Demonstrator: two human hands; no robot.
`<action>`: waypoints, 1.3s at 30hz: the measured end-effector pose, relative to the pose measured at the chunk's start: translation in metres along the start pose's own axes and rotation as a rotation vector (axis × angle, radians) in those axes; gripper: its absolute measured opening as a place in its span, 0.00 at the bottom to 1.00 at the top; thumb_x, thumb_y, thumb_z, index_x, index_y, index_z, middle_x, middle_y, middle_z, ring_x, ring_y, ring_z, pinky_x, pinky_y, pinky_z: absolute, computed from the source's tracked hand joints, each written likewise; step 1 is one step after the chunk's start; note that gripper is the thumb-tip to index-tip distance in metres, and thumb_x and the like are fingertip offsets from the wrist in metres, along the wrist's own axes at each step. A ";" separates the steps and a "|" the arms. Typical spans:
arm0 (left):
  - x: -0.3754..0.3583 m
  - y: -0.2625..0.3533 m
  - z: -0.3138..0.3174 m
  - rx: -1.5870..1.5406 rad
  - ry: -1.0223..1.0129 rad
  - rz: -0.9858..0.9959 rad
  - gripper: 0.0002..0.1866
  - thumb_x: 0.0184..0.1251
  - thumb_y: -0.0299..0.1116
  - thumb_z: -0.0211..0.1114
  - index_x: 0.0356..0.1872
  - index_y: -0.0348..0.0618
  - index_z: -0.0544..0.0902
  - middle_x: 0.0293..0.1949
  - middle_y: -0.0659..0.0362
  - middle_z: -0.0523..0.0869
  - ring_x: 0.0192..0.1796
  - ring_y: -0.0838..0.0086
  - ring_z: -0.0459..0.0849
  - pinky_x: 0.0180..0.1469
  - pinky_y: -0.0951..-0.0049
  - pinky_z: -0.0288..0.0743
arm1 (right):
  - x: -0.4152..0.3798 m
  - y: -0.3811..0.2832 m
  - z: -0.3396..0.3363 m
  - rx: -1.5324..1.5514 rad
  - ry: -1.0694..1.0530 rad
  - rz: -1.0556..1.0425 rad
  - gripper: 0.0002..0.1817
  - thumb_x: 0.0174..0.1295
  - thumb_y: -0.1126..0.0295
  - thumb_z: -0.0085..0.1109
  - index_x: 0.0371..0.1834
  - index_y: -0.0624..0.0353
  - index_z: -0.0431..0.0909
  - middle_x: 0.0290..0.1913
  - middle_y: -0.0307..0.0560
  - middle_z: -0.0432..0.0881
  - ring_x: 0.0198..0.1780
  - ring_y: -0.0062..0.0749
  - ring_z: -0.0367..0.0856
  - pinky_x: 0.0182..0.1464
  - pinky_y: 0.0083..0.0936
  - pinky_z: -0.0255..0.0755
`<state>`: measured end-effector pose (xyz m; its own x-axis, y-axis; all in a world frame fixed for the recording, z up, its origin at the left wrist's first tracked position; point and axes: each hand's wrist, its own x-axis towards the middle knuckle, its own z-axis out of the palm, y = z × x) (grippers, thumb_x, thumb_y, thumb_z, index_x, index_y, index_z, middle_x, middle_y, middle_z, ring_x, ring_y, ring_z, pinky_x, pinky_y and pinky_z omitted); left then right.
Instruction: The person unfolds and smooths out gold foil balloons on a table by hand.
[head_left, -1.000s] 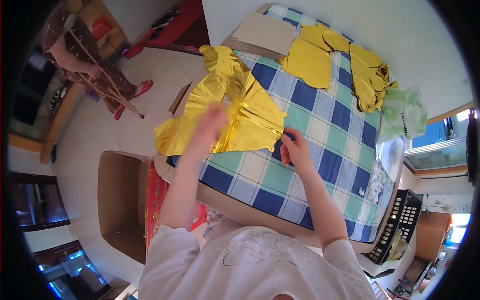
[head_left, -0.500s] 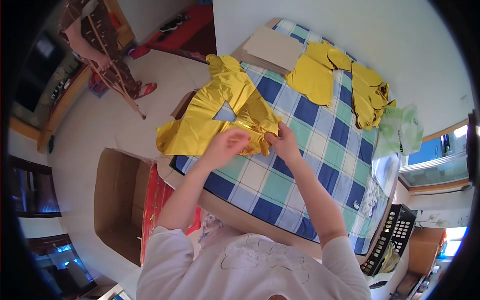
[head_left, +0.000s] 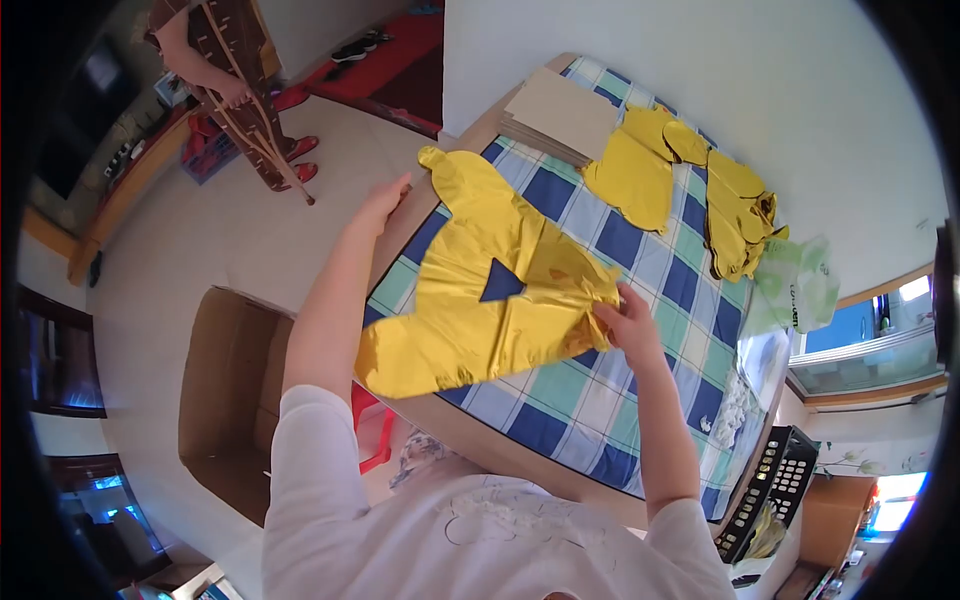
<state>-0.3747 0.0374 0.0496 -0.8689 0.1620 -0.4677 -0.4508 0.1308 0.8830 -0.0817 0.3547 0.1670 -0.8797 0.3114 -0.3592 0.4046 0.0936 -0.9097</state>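
A flat gold foil balloon (head_left: 455,260), shaped like a letter A with a triangular hole, lies over the near left part of the checked cloth. My right hand (head_left: 632,325) pinches its crumpled right edge between thumb and fingers. My left hand (head_left: 383,203) is stretched out at the table's left edge, beside the balloon's far rounded end. Its fingers look extended with nothing in them, though they show only in part.
Farther back on the table (head_left: 560,445) are a stack of cardboard sheets (head_left: 562,112), more gold foil balloons (head_left: 635,170) and a green-white plastic bag (head_left: 800,285). An open carton (head_left: 230,390) stands on the floor at left. Beyond it, a person (head_left: 235,95) holds a crutch (head_left: 262,150).
My left hand has left the balloon's middle and swung out to the far left. The balloon has shifted nearer and to the right, lying flatter, its right edge still in my right hand.
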 end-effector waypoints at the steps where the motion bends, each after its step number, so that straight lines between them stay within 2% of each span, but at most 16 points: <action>1: 0.010 0.001 0.003 -0.048 0.017 -0.001 0.26 0.64 0.54 0.59 0.47 0.39 0.81 0.43 0.57 0.83 0.48 0.73 0.79 0.50 0.73 0.71 | 0.001 0.014 -0.004 0.043 0.011 0.046 0.15 0.59 0.72 0.58 0.49 0.60 0.72 0.25 0.37 0.77 0.19 0.16 0.68 0.20 0.16 0.59; 3: 0.024 0.006 0.011 -0.137 0.049 -0.004 0.26 0.65 0.54 0.58 0.48 0.40 0.80 0.44 0.57 0.83 0.47 0.73 0.79 0.50 0.72 0.71 | 0.001 0.027 -0.009 0.096 0.011 0.094 0.15 0.59 0.71 0.59 0.49 0.60 0.72 0.24 0.37 0.76 0.17 0.14 0.65 0.19 0.15 0.55; 6: 0.017 0.028 0.022 -0.236 -0.113 0.069 0.25 0.65 0.53 0.58 0.50 0.41 0.80 0.43 0.59 0.83 0.46 0.72 0.80 0.48 0.71 0.72 | 0.001 0.030 -0.011 0.114 -0.011 0.106 0.16 0.60 0.69 0.58 0.50 0.61 0.73 0.22 0.36 0.75 0.16 0.14 0.62 0.18 0.17 0.51; 9: 0.016 0.038 0.027 -0.253 -0.046 0.029 0.21 0.64 0.48 0.62 0.49 0.43 0.80 0.43 0.60 0.83 0.46 0.74 0.79 0.44 0.72 0.72 | 0.003 0.033 -0.010 0.105 0.005 0.142 0.17 0.61 0.67 0.57 0.52 0.61 0.73 0.21 0.35 0.74 0.16 0.14 0.61 0.18 0.18 0.50; 12: 0.027 0.029 0.025 -0.067 -0.034 0.193 0.15 0.63 0.42 0.64 0.46 0.45 0.80 0.42 0.61 0.84 0.44 0.76 0.81 0.41 0.75 0.71 | 0.008 0.041 -0.011 0.078 0.006 0.162 0.18 0.61 0.68 0.57 0.54 0.61 0.73 0.22 0.35 0.74 0.16 0.14 0.60 0.18 0.17 0.50; 15: 0.014 0.040 0.030 0.017 0.092 0.201 0.12 0.62 0.37 0.64 0.43 0.45 0.80 0.39 0.62 0.85 0.41 0.78 0.82 0.38 0.77 0.70 | 0.010 0.043 -0.011 0.054 -0.003 0.153 0.19 0.61 0.69 0.56 0.54 0.62 0.73 0.25 0.36 0.75 0.15 0.13 0.58 0.17 0.16 0.49; 18: -0.005 0.054 0.032 -0.031 0.036 0.257 0.11 0.63 0.37 0.64 0.43 0.46 0.80 0.36 0.61 0.85 0.36 0.76 0.83 0.36 0.75 0.72 | 0.012 0.048 -0.013 0.060 -0.005 0.156 0.18 0.60 0.70 0.56 0.54 0.62 0.73 0.25 0.37 0.76 0.15 0.13 0.58 0.17 0.16 0.49; 21: -0.016 0.063 0.033 -0.110 -0.002 0.229 0.11 0.63 0.35 0.63 0.46 0.47 0.80 0.35 0.61 0.85 0.33 0.77 0.83 0.35 0.73 0.75 | 0.011 0.049 -0.013 0.053 -0.006 0.152 0.18 0.60 0.70 0.57 0.53 0.62 0.74 0.26 0.37 0.77 0.15 0.13 0.58 0.17 0.16 0.48; 24: -0.026 0.066 0.037 -0.121 0.051 0.324 0.11 0.63 0.33 0.63 0.46 0.45 0.81 0.33 0.59 0.85 0.31 0.76 0.84 0.35 0.73 0.76 | 0.012 0.051 -0.013 0.054 -0.007 0.151 0.17 0.60 0.70 0.57 0.52 0.62 0.74 0.25 0.37 0.77 0.14 0.13 0.58 0.17 0.16 0.48; 27: -0.037 0.071 0.043 0.126 0.125 0.445 0.10 0.61 0.30 0.64 0.44 0.44 0.81 0.30 0.59 0.85 0.31 0.77 0.84 0.34 0.76 0.76 | 0.012 0.052 -0.013 0.067 -0.010 0.146 0.17 0.60 0.70 0.57 0.51 0.62 0.75 0.25 0.37 0.77 0.14 0.13 0.58 0.16 0.16 0.48; 30: -0.037 0.073 0.047 0.491 0.204 0.636 0.11 0.57 0.32 0.67 0.42 0.47 0.83 0.30 0.58 0.85 0.30 0.77 0.84 0.35 0.76 0.77 | 0.011 0.052 -0.013 0.082 -0.008 0.147 0.16 0.59 0.70 0.58 0.50 0.61 0.75 0.24 0.35 0.76 0.15 0.12 0.58 0.17 0.16 0.48; 33: -0.031 0.072 0.051 0.624 0.296 0.779 0.11 0.55 0.31 0.67 0.41 0.49 0.85 0.32 0.58 0.85 0.34 0.74 0.84 0.39 0.71 0.77 | 0.010 0.045 -0.010 0.097 -0.009 0.156 0.15 0.59 0.70 0.58 0.49 0.61 0.75 0.22 0.32 0.74 0.16 0.12 0.60 0.17 0.16 0.48; 36: -0.032 0.066 0.055 0.948 0.505 1.013 0.09 0.56 0.30 0.66 0.39 0.51 0.86 0.36 0.59 0.84 0.39 0.65 0.81 0.45 0.68 0.74 | 0.008 0.047 -0.011 0.108 -0.003 0.150 0.14 0.59 0.69 0.58 0.48 0.61 0.75 0.22 0.33 0.75 0.17 0.11 0.60 0.17 0.16 0.48; 39: -0.038 0.057 0.060 1.021 0.781 1.367 0.07 0.56 0.30 0.66 0.36 0.49 0.85 0.39 0.59 0.83 0.43 0.65 0.79 0.49 0.67 0.73 | 0.008 0.047 -0.010 0.103 0.007 0.157 0.14 0.60 0.69 0.58 0.47 0.61 0.75 0.22 0.32 0.75 0.17 0.11 0.61 0.17 0.16 0.48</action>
<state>-0.3555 0.0970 0.1154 -0.4948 0.2588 0.8296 0.5680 0.8188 0.0834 -0.0675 0.3714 0.1237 -0.8060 0.3208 -0.4974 0.5088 -0.0537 -0.8592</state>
